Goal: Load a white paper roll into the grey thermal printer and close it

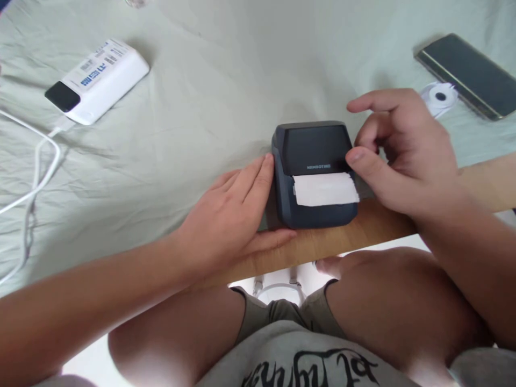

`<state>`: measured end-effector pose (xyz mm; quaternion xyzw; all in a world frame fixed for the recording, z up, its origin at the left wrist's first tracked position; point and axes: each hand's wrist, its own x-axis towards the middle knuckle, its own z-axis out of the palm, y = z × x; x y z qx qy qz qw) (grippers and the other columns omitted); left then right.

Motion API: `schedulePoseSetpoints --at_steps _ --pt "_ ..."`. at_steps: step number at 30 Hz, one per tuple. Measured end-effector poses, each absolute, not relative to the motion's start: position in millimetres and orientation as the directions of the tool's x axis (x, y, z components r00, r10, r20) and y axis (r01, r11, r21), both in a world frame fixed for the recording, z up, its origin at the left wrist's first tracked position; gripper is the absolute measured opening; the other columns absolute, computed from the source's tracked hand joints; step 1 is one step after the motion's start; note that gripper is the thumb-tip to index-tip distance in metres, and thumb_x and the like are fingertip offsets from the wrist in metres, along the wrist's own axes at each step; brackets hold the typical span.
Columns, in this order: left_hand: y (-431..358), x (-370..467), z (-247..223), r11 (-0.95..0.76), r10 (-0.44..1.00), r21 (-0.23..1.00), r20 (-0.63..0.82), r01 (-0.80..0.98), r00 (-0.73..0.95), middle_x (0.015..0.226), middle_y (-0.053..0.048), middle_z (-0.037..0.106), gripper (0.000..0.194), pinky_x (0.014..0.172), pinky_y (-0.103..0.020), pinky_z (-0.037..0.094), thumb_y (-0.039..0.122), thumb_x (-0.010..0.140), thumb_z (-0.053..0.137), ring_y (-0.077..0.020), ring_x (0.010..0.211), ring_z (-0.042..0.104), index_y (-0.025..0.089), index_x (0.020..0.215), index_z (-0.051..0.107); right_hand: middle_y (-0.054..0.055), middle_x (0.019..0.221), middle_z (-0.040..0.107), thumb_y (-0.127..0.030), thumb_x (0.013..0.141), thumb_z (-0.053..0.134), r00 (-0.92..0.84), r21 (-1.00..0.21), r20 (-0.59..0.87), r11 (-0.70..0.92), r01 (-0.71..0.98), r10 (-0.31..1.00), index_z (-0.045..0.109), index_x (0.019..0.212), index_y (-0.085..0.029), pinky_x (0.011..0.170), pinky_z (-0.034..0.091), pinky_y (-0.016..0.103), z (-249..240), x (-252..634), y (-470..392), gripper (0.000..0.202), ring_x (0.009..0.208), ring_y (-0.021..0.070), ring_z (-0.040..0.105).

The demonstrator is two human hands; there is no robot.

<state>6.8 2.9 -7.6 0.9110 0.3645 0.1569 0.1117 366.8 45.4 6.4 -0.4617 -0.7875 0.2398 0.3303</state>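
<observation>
Two hands attend one label printer (316, 150), which sits between them. Left hand (229, 212): fingers extended close together, against its side. Right hand (403, 153): partly curled, pinching nothing, thumb at its opposite edge; contact cannot be confirmed. Paper strip (325, 189) protrudes from the front.
</observation>
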Motion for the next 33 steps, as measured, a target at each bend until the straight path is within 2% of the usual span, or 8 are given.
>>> schedulePoseSetpoints --at_steps 2,5,13,20,25,28,31,33 --pt "0 8 -6 -0.743 0.669 0.260 0.240 0.617 0.704 0.198 -0.035 0.059 0.103 0.150 -0.060 0.060 0.082 0.135 0.051 -0.0474 0.181 0.069 0.007 0.202 0.033 -0.005 0.079 0.064 -0.092 0.124 0.063 -0.388 -0.757 0.131 0.345 0.555 0.912 0.061 0.181 -0.029 0.065 0.053 0.034 7 366 43 0.085 0.068 0.0159 0.063" --pt "-3 10 -3 -0.773 0.634 0.211 0.293 0.598 0.716 0.195 -0.037 0.062 0.096 0.148 -0.056 0.062 0.076 0.139 0.044 -0.0459 0.181 0.070 0.003 0.200 0.034 -0.005 0.083 0.069 -0.106 0.120 0.053 -0.431 -0.797 0.048 0.295 0.527 0.901 0.050 0.186 -0.028 0.061 0.051 0.034 6 365 44 0.102 0.067 0.0174 0.067" --pt "3 -2 1 -0.642 0.757 0.382 0.180 0.665 0.628 0.212 -0.012 0.047 0.104 0.152 -0.056 0.063 0.099 0.123 0.062 -0.0448 0.181 0.071 0.032 0.201 0.049 0.002 0.108 0.085 -0.107 0.121 0.046 -0.546 -0.747 0.046 0.392 0.537 0.836 0.040 0.192 -0.032 0.071 0.064 0.041 12 361 48 0.103 0.081 0.0229 0.082" --pt "3 0 0 -0.657 0.747 0.402 0.228 0.638 0.625 0.207 -0.016 0.055 0.100 0.147 -0.061 0.069 0.084 0.121 0.079 -0.0471 0.174 0.077 0.032 0.201 0.049 -0.003 0.098 0.083 -0.081 0.121 0.066 -0.532 -0.775 0.041 0.363 0.517 0.846 0.038 0.195 -0.029 0.068 0.061 0.038 9 361 51 0.095 0.076 0.0208 0.079" --pt "6 4 1 -0.628 0.768 0.429 0.205 0.650 0.607 0.201 -0.016 0.064 0.105 0.148 -0.064 0.068 0.078 0.119 0.086 -0.0482 0.176 0.075 0.030 0.202 0.042 -0.014 0.064 0.052 -0.057 0.115 0.085 -0.388 -0.808 0.141 0.332 0.487 0.911 0.059 0.174 -0.032 0.061 0.049 0.027 31 350 45 0.069 0.053 0.0105 0.056" --pt "8 4 1 -0.642 0.753 0.428 0.196 0.636 0.628 0.202 -0.021 0.061 0.107 0.149 -0.066 0.067 0.080 0.121 0.084 -0.0497 0.178 0.073 0.026 0.202 0.041 -0.007 0.088 0.068 -0.056 0.122 0.079 -0.253 -0.641 0.366 0.439 0.629 0.896 0.076 0.164 -0.039 0.066 0.047 0.023 53 339 43 0.046 0.062 0.0049 0.064" --pt "8 3 0 -0.662 0.737 0.415 0.209 0.624 0.643 0.202 -0.025 0.059 0.102 0.151 -0.064 0.064 0.080 0.125 0.077 -0.0485 0.181 0.071 0.020 0.200 0.043 0.000 0.123 0.079 -0.057 0.122 0.075 -0.221 -0.486 0.449 0.444 0.753 0.866 0.082 0.155 -0.035 0.085 0.063 0.031 69 330 44 0.040 0.088 0.0111 0.084" --pt "8 4 -1 -0.663 0.736 0.413 0.209 0.624 0.644 0.202 -0.024 0.061 0.099 0.152 -0.062 0.063 0.080 0.126 0.074 -0.0464 0.182 0.070 0.020 0.199 0.044 -0.001 0.113 0.080 -0.050 0.118 0.074 -0.270 -0.461 0.403 0.449 0.765 0.874 0.081 0.145 -0.029 0.106 0.071 0.044 73 327 49 0.035 0.081 0.0122 0.079"
